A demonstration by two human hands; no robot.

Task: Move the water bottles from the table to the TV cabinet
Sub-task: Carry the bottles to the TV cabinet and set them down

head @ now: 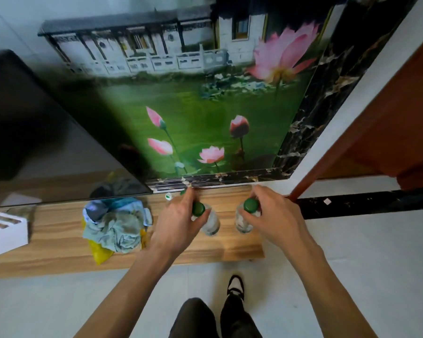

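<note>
A: What are the hands doing?
B: The left hand [181, 222] grips the neck of one green-capped bottle [209, 223]; the right hand [274, 215] grips a second bottle [244, 219].
A: Where are they?
B: Both stand upright on the wooden TV cabinet [59, 242], near its right end, beside a heap of cloths [116, 226].

A: Both bottle caps are dark green: the left cap [197, 208] and the right cap [251, 205]; the bottles under them are clear.

B: The TV cabinet [59, 242] is light wood grain. The cloth heap [116, 226] is pale teal and blue, on a yellow bag [100, 254].

A: The wall panel [205, 123] shows pink lotus blooms on green.
</note>
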